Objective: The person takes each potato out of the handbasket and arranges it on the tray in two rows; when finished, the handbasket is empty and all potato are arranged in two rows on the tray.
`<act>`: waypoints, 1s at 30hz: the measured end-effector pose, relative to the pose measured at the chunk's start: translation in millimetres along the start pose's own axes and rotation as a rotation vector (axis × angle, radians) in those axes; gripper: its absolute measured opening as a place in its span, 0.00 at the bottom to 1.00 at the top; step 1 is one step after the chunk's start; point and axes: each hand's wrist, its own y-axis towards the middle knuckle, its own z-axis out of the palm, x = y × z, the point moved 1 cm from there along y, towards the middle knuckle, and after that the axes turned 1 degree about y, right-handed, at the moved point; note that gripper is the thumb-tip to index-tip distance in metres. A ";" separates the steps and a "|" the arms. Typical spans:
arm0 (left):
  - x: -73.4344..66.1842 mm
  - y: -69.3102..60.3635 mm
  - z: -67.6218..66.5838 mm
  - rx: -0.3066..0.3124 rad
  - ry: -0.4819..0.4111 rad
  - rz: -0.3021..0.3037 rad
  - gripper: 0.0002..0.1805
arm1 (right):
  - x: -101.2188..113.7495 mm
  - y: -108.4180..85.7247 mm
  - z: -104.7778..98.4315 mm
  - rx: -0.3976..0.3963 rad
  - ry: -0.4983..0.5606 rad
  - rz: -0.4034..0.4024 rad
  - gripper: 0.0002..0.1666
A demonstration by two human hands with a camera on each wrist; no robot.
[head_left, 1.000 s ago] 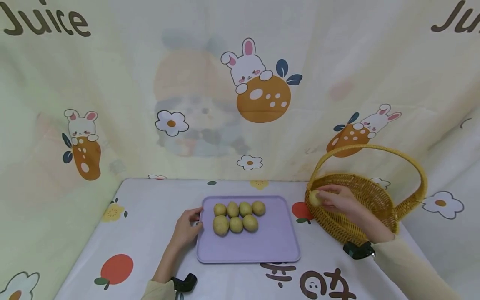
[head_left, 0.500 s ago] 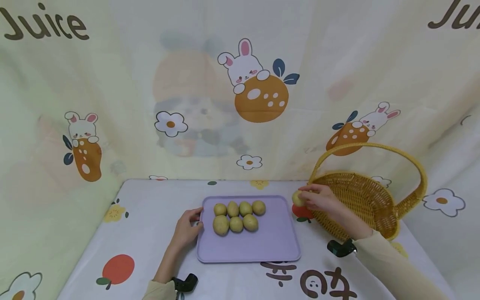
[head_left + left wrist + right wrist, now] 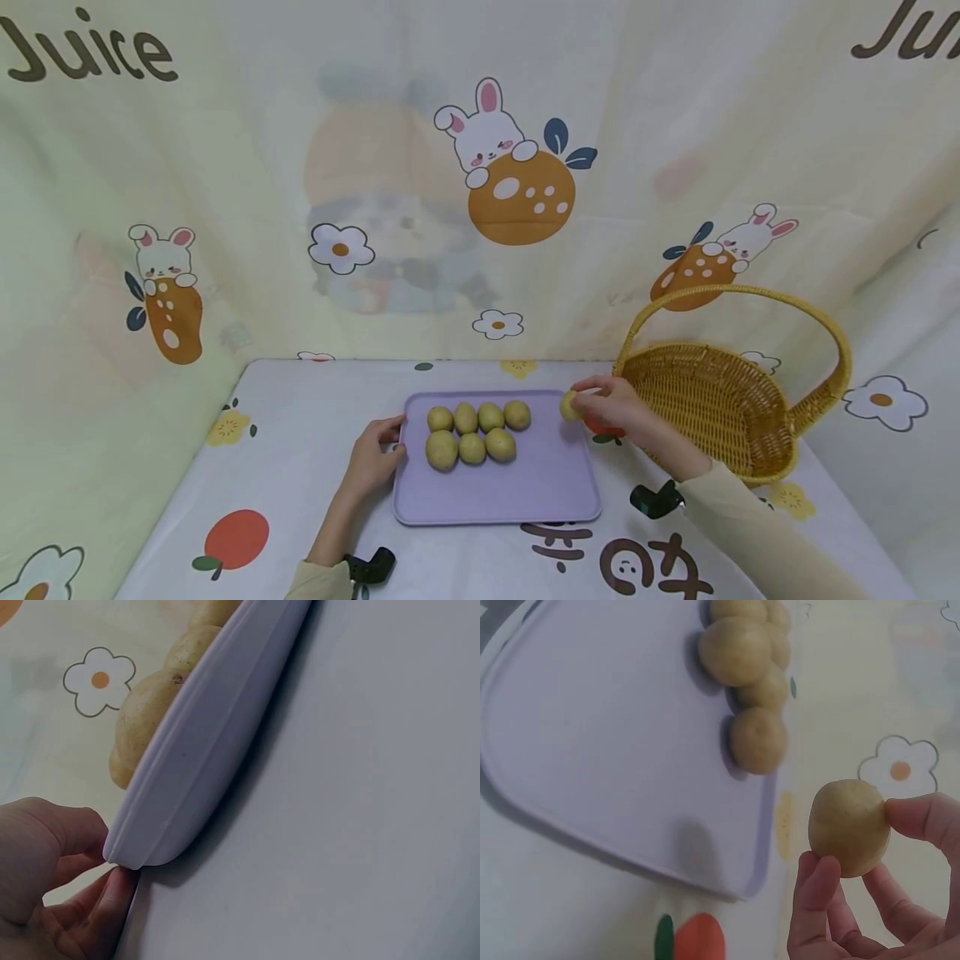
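Between the thumb and fingers of my right hand (image 3: 617,408) is a small yellow potato (image 3: 849,829), held just above the far right corner of the lilac tray (image 3: 547,479). Several potatoes (image 3: 472,450) lie on that tray in two rows, toward its far left part. At the tray's left edge, my left hand (image 3: 372,457) grips the rim. The left wrist view puts its thumb and fingers (image 3: 112,900) at the tray's corner, on either side of the rim. More potatoes (image 3: 142,720) show past the tray wall there.
A yellow wicker basket (image 3: 705,400) with a tall arched handle stands right of the tray, partly behind my right forearm. A patterned white cloth (image 3: 300,467) covers the table. A printed curtain (image 3: 405,333) hangs along the back.
My right hand has moved left with the potato, from over the basket's left rim to the tray's far right corner. My left hand and the potatoes on the tray stay put.
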 end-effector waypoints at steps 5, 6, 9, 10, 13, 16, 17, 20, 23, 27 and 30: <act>-1.5 0.6 -0.3 -0.001 -0.001 0.004 0.28 | -5.7 5.3 13.7 -0.005 -0.023 0.022 0.22; -2.1 0.6 -0.4 -0.001 -0.002 0.003 0.28 | -7.2 6.3 16.1 -0.002 -0.018 0.018 0.22; -3.0 0.6 -0.3 -0.003 0.003 0.007 0.28 | -10.9 8.6 22.5 0.018 0.004 0.002 0.21; -3.2 0.5 -0.2 -0.004 0.005 0.009 0.28 | -11.7 8.9 24.2 0.024 0.009 -0.002 0.21; -3.1 0.4 0.2 -0.008 0.008 0.020 0.27 | -13.8 9.3 29.6 0.032 0.038 -0.019 0.21; -3.0 0.9 0.3 -0.007 0.002 0.016 0.27 | -17.2 9.8 35.6 0.019 0.060 -0.023 0.22; -2.7 0.9 0.3 -0.007 0.002 0.014 0.28 | -19.0 10.1 37.7 0.013 0.065 -0.024 0.21; -2.2 0.1 -0.1 -0.005 0.000 0.011 0.28 | -23.3 9.8 45.7 -0.002 0.064 -0.012 0.21; -1.5 -1.6 -0.3 -0.007 0.005 0.018 0.28 | -27.1 8.2 53.7 -0.008 0.062 -0.011 0.20; -1.2 -2.0 -0.1 -0.010 0.005 0.020 0.28 | -30.8 7.4 61.9 -0.022 0.048 -0.029 0.20; -1.1 0.0 0.5 -0.006 0.005 0.027 0.28 | -32.5 8.1 65.4 -0.019 0.043 -0.036 0.20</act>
